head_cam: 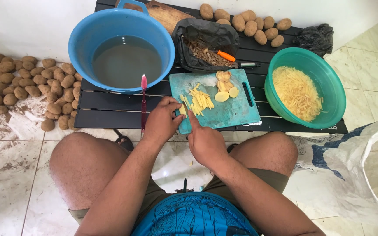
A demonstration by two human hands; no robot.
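A teal cutting board (230, 111) lies on a low black slatted table (106, 105). On it are cut potato strips (200, 100) and a few round potato slices (225, 87). My left hand (162, 120) presses down on a potato piece at the board's near left corner. My right hand (204, 140) is closed around a knife, its forefinger stretched along the blade beside the strips. The blade itself is mostly hidden by my fingers.
A blue basin (121, 48) of murky water sits at the table's left, a pink toothbrush (144, 102) beside it. A green bowl (329, 100) holds potato strips. A black bag (204, 43) holds peels and an orange-handled peeler. Whole potatoes (22, 83) cover the floor at left; more potatoes (250, 22) lie behind the table.
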